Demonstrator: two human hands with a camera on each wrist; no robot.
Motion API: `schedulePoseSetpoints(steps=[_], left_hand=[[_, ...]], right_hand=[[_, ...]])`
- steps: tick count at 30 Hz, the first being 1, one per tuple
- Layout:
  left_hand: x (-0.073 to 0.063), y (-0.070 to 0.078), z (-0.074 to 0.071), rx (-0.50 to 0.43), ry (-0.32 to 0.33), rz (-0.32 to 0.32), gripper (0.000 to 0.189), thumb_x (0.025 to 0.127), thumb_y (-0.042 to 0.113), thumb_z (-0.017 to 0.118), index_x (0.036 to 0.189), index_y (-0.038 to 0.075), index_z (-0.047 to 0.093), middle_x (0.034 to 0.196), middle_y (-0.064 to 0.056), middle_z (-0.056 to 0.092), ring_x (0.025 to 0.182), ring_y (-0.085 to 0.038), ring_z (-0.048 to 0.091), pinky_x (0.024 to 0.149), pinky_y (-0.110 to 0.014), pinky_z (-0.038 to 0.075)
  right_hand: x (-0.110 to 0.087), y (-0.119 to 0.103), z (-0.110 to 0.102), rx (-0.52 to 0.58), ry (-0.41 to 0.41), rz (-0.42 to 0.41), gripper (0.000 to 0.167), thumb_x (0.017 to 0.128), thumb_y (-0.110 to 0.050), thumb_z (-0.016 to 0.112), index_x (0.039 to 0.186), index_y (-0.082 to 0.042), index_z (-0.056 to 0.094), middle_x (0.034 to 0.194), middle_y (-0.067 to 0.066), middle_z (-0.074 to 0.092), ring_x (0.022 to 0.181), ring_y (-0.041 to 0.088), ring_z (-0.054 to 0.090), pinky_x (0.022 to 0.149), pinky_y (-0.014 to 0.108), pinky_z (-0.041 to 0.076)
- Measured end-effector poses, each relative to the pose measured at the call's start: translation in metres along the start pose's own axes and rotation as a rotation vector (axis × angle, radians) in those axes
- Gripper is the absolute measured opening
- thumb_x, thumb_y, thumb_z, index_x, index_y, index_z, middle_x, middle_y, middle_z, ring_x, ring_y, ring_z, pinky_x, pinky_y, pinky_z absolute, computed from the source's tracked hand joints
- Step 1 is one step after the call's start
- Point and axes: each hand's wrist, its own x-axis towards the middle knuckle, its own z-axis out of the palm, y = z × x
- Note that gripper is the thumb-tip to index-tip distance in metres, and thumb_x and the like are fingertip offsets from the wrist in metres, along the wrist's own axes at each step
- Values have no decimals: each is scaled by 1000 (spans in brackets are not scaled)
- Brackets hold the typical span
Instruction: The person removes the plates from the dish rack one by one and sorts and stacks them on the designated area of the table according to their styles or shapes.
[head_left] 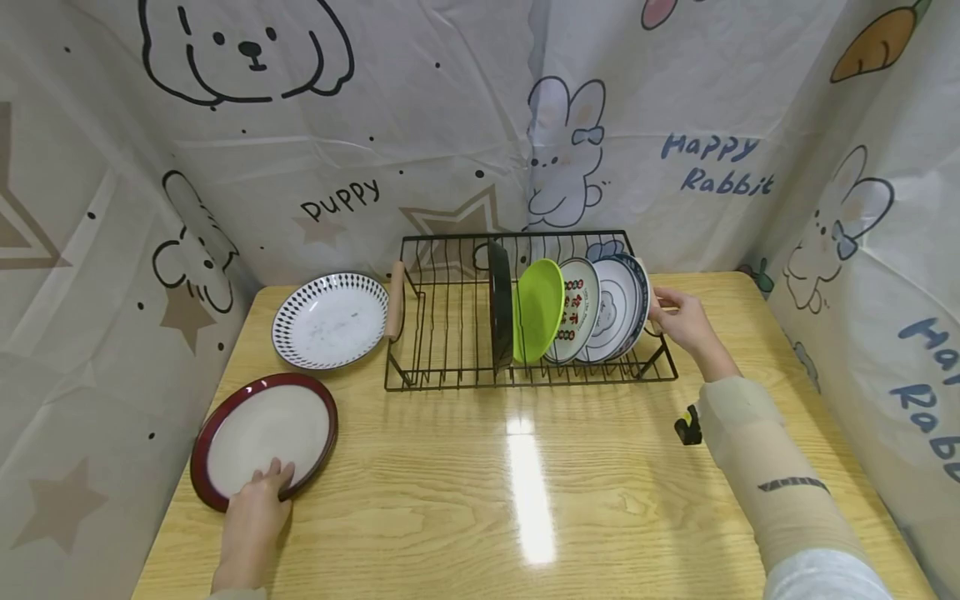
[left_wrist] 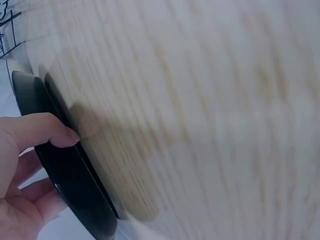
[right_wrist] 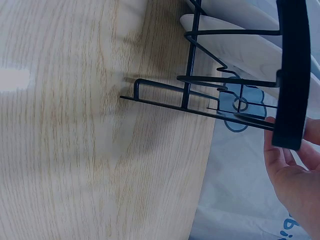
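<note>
A plate with a dark red rim and pale centre (head_left: pixel 268 433) is at the front left. My left hand (head_left: pixel 257 512) pinches its near edge, fingers over the upper face and thumb (left_wrist: pixel 57 135) against the dark underside. In the left wrist view, the plate's dark outside (left_wrist: pixel 70 175) stands edge-on close over the wood. At the back middle is a black wire dish rack (head_left: pixel 450 387). My right hand (head_left: pixel 684 321) holds its right end by the handle, and in the right wrist view its fingers (right_wrist: pixel 275 155) show partly behind the black end bar (right_wrist: pixel 292 75).
The rack holds a black dish (head_left: pixel 501 308), a green plate (head_left: pixel 538 312), a plate with red lettering (head_left: pixel 577 308) and blue-and-white dishes (head_left: pixel 618 308). A black-patterned white plate (head_left: pixel 332 321) lies left of the rack's wooden handle (head_left: pixel 395 300). A small black item (head_left: pixel 688 426) lies beside the right sleeve. Printed curtains (head_left: pixel 450 125) surround the table.
</note>
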Motion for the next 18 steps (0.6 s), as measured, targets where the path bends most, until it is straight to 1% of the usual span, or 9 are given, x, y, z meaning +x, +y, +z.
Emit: schedulePoseSetpoints(steps=[6,14,18], left_hand=[[3,1,-1,-6,-75,-40,45,72,-6,67,115,-7,57,122,-33,44,108,-57,41,87,-67,33],[4,2,-4,-17,-105,-40,45,72,-7,67,115,-9,57,122,-34,43,108,-57,41,88,-65,34],[5,3,-6,-27,-141,-52,46,73,-6,67,117,-8,56,124,-34,42,110,-57,39,90,-64,33]], right_hand=[[-1,0,0,-4,2,5,51,96,-20,46,139,1,32,133,28,39,115,41,45,92,49,45],[-2,-1,1,-1,1,9,53,96,-26,46,140,1,32,133,28,38,116,41,44,94,50,43],[-1,0,0,-1,1,6,54,95,-27,46,140,1,32,133,28,38,116,41,44,94,50,43]])
